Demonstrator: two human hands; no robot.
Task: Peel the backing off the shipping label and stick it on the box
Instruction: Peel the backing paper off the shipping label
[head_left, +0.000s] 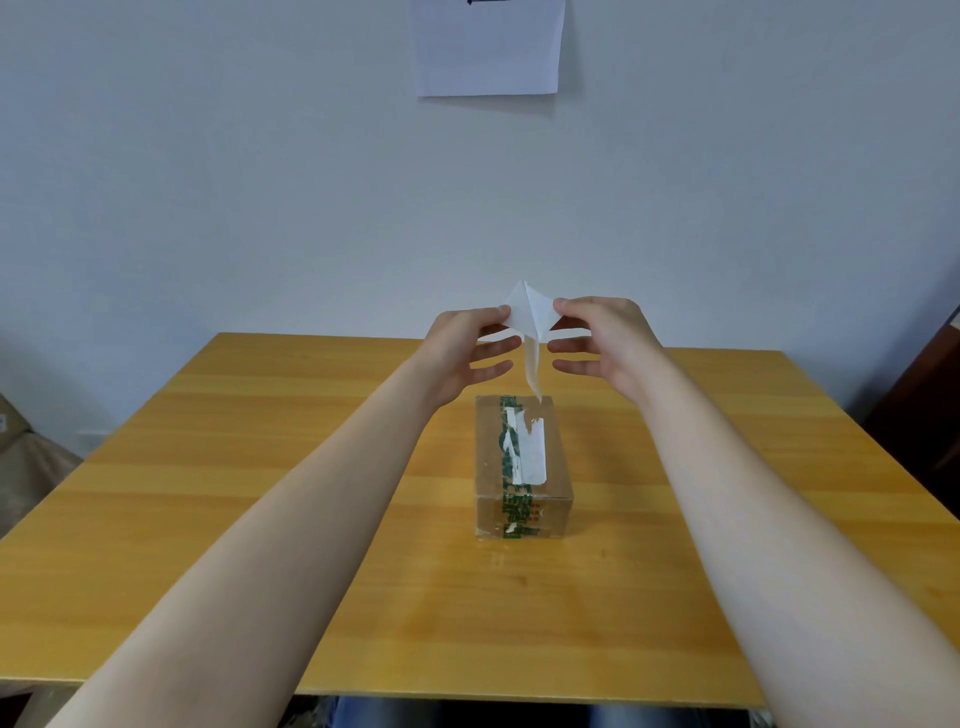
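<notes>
- Pinching the label (518, 313) by its left corner with the left hand (467, 348), thumb and forefinger only, the other fingers spread and free.
- Pinching the opposite corner with the right hand (605, 340) in the same way, the rest of the fingers loose and holding nothing else.
- Held in the air between both hands, above the far end of the box (522, 499) and apart from it.
- Split into two white leaves joined along a middle crease, with a thin strip (532, 369) dangling toward the box top and not clearly touching it.
- Cannot tell which leaf is backing and which is sticker.
- Likely near weightless, thin and limp, so prone to curling, tearing at the crease, or sticking to itself or to skin once the glue side is bared.
- Best gripped at the very corners, off the adhesive, and drawn apart slowly and evenly.
- Small brown box, taped in green, with a torn white patch (534, 457) on top.
- Probably light enough to slide under pressure, so worth steadying.
- Resting on a wooden table (208, 519), with paper (488, 52) on the wall behind.
</notes>
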